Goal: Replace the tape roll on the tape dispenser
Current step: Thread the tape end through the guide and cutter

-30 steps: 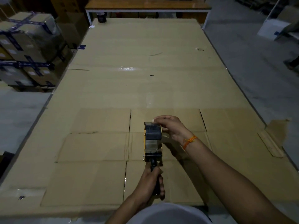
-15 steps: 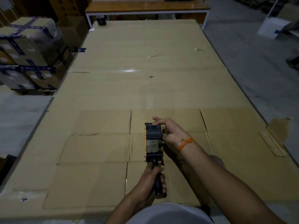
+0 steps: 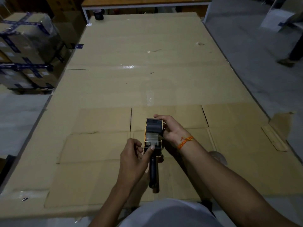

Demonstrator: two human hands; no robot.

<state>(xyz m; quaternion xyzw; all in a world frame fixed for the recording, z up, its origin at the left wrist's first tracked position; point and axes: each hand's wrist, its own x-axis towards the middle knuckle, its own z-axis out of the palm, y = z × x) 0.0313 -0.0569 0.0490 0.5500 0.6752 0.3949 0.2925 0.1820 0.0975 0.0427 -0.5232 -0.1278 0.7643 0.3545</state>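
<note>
A yellow-and-black tape dispenser (image 3: pixel 153 141) with a black pistol handle is held above the cardboard-covered table (image 3: pixel 131 63). A dark tape roll (image 3: pixel 154 126) sits in its frame at the far end. My right hand (image 3: pixel 170 128) grips the dispenser's right side around the roll. My left hand (image 3: pixel 134 156) is off the handle; its thumb and fingers pinch at the front plate near the blade, where clear tape shows. The handle (image 3: pixel 154 172) hangs free toward me.
A black tape roll (image 3: pixel 98 14) stands at the table's far left corner. Stacked taped cartons (image 3: pixel 24 51) fill the left side. A wooden-topped table (image 3: pixel 144 2) stands beyond. A torn cardboard flap (image 3: pixel 277 128) lies at the right edge.
My left hand let go of the handle and moved up to the dispenser's front plate. My right hand keeps its grip around the roll side.
</note>
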